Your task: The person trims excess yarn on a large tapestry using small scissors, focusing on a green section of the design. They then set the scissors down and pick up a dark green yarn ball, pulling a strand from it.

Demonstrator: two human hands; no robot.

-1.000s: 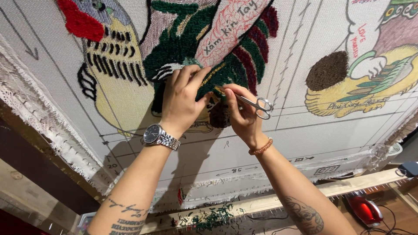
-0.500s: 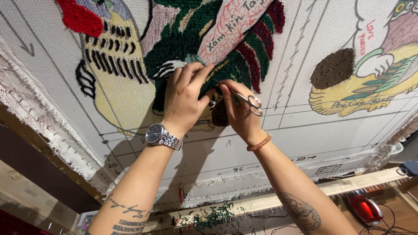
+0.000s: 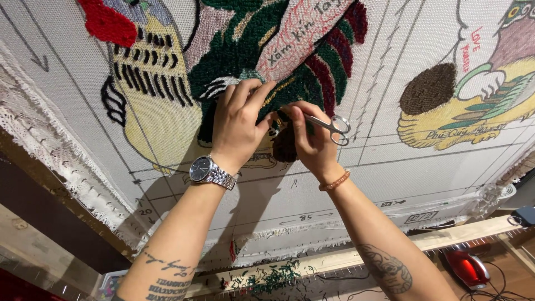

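Observation:
A white tufting cloth (image 3: pixel 390 184) stretched on a frame fills the view, with tufted yarn pictures in green, red, yellow and brown. My left hand (image 3: pixel 239 125), with a silver wristwatch (image 3: pixel 209 171), presses its fingers on the dark green tufted patch (image 3: pixel 251 56) at the middle. My right hand (image 3: pixel 312 139), wearing a bead bracelet, holds small silver scissors (image 3: pixel 333 125) with the blades pointed left into the yarn beside my left fingers. The blade tips are hidden between the two hands.
A wooden frame rail (image 3: pixel 446 237) runs along the cloth's lower edge, with yarn clippings (image 3: pixel 273 276) below it. A red object (image 3: pixel 468 267) and cables lie at the lower right. A second tufted picture in yellow and brown (image 3: pixel 451 106) sits at the right.
Both hands have stayed on the same spot of green yarn. The scissors shifted slightly, and the view has drifted a little.

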